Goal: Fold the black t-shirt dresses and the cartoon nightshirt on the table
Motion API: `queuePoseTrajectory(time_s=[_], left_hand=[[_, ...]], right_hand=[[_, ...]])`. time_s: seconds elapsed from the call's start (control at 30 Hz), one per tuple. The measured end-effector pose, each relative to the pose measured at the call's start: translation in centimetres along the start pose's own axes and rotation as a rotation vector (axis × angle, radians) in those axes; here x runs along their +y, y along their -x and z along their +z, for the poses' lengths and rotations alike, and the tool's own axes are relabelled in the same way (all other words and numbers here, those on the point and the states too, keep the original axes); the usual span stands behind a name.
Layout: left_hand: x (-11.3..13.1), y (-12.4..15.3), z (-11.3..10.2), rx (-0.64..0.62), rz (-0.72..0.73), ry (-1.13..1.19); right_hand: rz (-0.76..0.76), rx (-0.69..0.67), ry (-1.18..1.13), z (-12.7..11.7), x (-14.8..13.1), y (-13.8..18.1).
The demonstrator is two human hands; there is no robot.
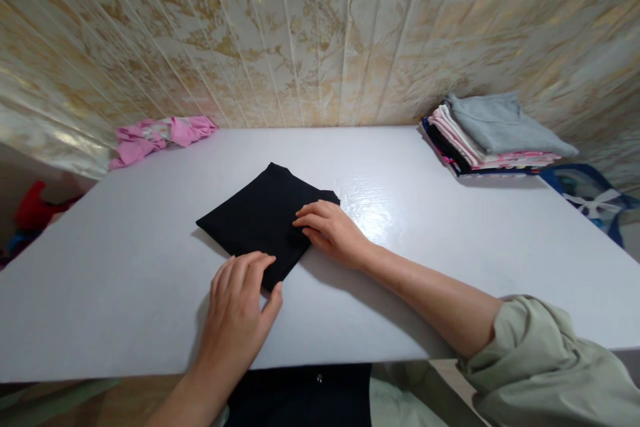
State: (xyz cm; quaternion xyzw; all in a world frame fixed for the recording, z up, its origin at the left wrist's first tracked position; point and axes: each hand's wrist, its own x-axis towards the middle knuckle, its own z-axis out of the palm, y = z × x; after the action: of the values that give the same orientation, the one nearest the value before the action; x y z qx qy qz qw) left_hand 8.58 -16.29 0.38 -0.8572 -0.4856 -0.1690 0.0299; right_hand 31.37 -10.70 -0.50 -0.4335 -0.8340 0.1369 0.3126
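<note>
A black folded garment (260, 210) lies flat on the white table, turned at an angle so that one corner points toward me. My left hand (240, 297) is at that near corner, its fingertips on the cloth and its thumb apart beside the edge. On the garment's right side rests my right hand (330, 230), fingers stretched over the fabric and slightly bent. Neither hand grips the cloth. What kind of garment it is cannot be told from its folded shape.
The white table (125, 267) reaches back to a marbled, pleated wall covering. A stack of folded clothes (500, 130) with a grey piece on top stands at the back right, near a blue-edged clear bag (595, 203). Crumpled pink cloth (160, 137) lies at the back left.
</note>
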Motion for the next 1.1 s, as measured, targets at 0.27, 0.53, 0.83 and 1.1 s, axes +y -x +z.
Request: queuePoseTrajectory(time_s=[0.27, 0.53, 0.83, 1.1], left_hand=[[-1.1, -0.5, 2.5, -0.148, 0.117, -0.049], [-3.3, 1.1, 2.3, -0.094, 0.143, 0.001], [-4.7, -3.5, 0.7, -0.035, -0.001, 0.177], [-6.1, -9.2, 0.3, -0.224, -0.004, 0.02]], right_hand=[[0.437, -0.041, 0.391, 1.0, 3.3, 0.6], [0.612, 0.089, 0.402, -2.2, 5.8, 0.4], [0.327, 0.03, 0.236, -2.1, 5.1, 0.1], [0.375, -0.209, 0.436, -2.8, 0.9, -0.5]])
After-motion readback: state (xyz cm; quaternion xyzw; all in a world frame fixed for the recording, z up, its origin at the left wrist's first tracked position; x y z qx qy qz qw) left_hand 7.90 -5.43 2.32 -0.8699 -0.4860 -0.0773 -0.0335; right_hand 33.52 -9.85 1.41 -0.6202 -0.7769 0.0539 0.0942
